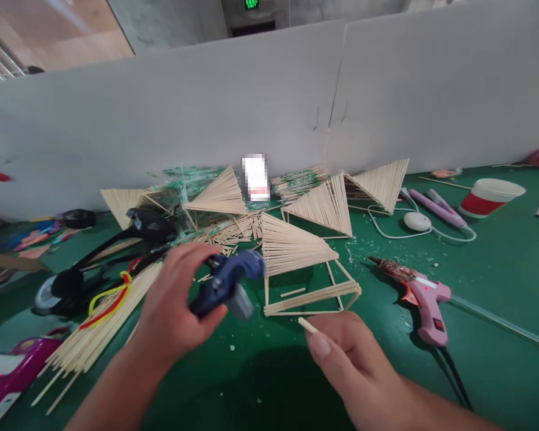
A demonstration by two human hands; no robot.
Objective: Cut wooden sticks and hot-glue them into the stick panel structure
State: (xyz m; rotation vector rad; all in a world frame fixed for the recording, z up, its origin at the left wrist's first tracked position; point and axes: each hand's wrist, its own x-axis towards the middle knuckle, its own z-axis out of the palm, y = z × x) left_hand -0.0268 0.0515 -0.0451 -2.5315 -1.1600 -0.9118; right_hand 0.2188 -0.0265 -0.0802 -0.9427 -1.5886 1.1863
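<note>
My left hand (175, 299) is wrapped round a dark blue hand cutter (224, 281) with a hooked jaw, slightly blurred. Between thumb and fingers, my right hand (350, 353) pinches a pale wooden stick (306, 324), of which only a short end shows. Just beyond both hands stands a frame of wooden sticks (294, 245), its sloping face covered with sticks side by side and its lower front open. A short loose stick (293, 293) lies inside its base. The frame is close to the right hand; whether they touch I cannot tell.
A pink glue gun (424, 299) lies on the green table (251, 383) at right, near a red-and-white cup (487, 200). Similar stick frames (326, 209) and a phone (256, 178) stand along the grey partition (184, 114). Long sticks (103, 317) are bundled at left.
</note>
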